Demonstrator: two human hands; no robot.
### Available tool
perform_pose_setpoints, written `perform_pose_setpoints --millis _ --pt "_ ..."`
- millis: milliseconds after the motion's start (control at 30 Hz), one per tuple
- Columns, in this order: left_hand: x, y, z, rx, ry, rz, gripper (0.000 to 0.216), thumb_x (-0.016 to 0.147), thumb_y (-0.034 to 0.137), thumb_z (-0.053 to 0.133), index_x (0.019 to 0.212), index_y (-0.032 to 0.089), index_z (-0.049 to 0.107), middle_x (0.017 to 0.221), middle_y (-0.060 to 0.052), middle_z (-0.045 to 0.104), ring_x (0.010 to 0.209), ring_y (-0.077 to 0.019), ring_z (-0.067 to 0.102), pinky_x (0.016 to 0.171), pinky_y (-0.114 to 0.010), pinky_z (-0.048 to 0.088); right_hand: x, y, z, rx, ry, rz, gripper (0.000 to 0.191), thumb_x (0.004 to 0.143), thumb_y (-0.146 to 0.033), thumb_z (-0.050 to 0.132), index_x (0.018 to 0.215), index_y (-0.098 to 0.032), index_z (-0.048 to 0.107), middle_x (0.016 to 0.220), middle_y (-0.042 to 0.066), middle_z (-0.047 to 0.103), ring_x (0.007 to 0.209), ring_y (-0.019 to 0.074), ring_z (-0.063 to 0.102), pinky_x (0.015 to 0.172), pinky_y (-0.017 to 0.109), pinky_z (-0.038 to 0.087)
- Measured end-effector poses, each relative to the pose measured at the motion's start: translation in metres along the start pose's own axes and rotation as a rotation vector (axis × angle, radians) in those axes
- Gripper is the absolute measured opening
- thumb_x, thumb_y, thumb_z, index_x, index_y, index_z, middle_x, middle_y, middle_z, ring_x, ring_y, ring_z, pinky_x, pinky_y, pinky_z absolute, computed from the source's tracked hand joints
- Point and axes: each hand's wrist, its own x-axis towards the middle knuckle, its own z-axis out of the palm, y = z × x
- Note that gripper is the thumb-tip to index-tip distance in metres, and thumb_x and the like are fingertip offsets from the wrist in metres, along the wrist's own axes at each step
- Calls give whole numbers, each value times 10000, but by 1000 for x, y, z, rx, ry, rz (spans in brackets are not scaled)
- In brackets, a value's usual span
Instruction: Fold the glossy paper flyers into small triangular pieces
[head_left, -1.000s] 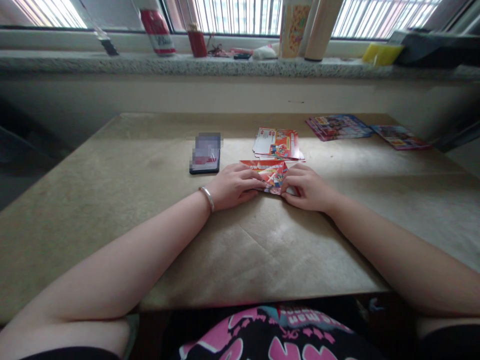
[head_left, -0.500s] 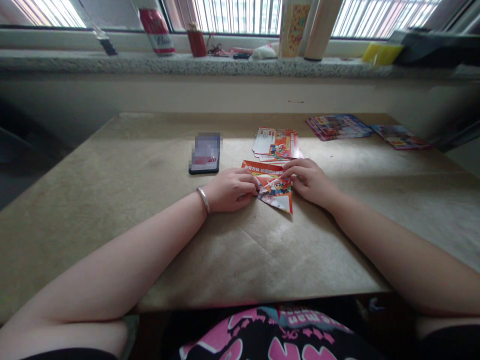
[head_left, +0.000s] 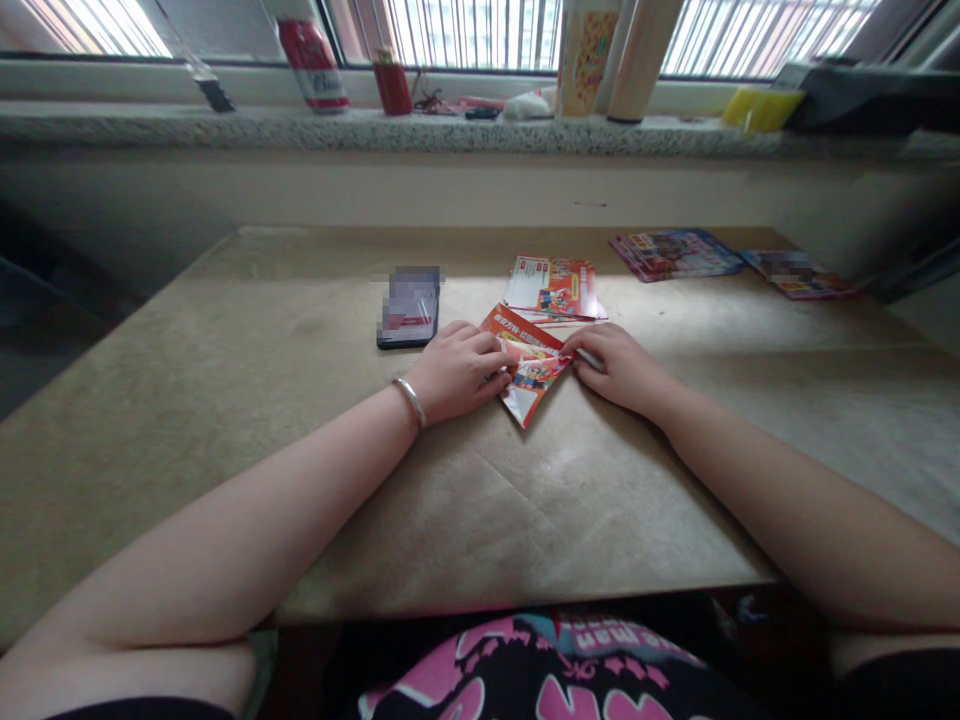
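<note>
Folded paper [head_left: 531,368], red and orange with small printed figures and white lettering, lay on the table [head_left: 450,540] between the two hands, at three o'clock from the left hand [head_left: 459,372] and at nine o'clock from the right hand [head_left: 619,370]. One pointed corner, pale with an orange edge, aimed at six o'clock, toward the person; the lettered band slanted from eleven o'clock down toward three.

The left hand was narrow, its fingers bent over the paper's left side and touching it; whether the thumb pinched the sheet or merely pressed on it could not be told. A silver bracelet [head_left: 412,400] circled that wrist. The right hand was narrow too, holding the paper's three-o'clock corner between fingertips and thumb.

Just beyond the paper, between twelve and one o'clock, sat a pile of leaflets [head_left: 555,287] in similar orange and white; the paper's far edge came up against the lowest ones in view, though actual contact was unclear. A phone [head_left: 409,312], its screen blurred, lay near the left hand at eleven o'clock. Well apart from the right hand, a stack of colourful booklets [head_left: 679,253] lay at one o'clock, and a second, smaller stack [head_left: 799,275] at two.
</note>
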Motion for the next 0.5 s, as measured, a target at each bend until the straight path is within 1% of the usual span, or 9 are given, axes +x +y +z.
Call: perform_pose_setpoints --millis 133,233,367,500 --pt "-2 -1 1 -10 -24 -81 341 940 432 458 1146 252 663 1067 -65 657 998 -237 554 930 -403 385 0 -3 -2 -21 -4 -58 183 787 -145 568 915 -229 667 934 68 688 933 248 608 883 439 478" --pt "-3 -2 0 -59 -52 -86 409 920 492 477 1230 267 621 1172 -72 631 1059 -246 536 953 -407 370 0 -4 -3 -15 -7 -91 217 792 -143 567 953 -237 678 947 64 694 922 241 606 879 434 480" --pt "-4 -3 0 -109 -79 -84 501 881 581 501 1282 291 579 1262 -62 592 1131 -250 511 1028 -433 317 -1 -5 -4 -46 -14 -105 271 793 -115 556 994 -243 683 975 65 689 955 246 594 896 447 482" --pt "-4 -3 1 -131 -109 -73 537 868 582 523 1322 294 538 1312 -64 561 1190 -254 493 1093 -478 248 -2 -7 -7 -104 5 -140 227 822 -141 574 985 -248 690 1012 73 663 979 245 580 913 461 488"
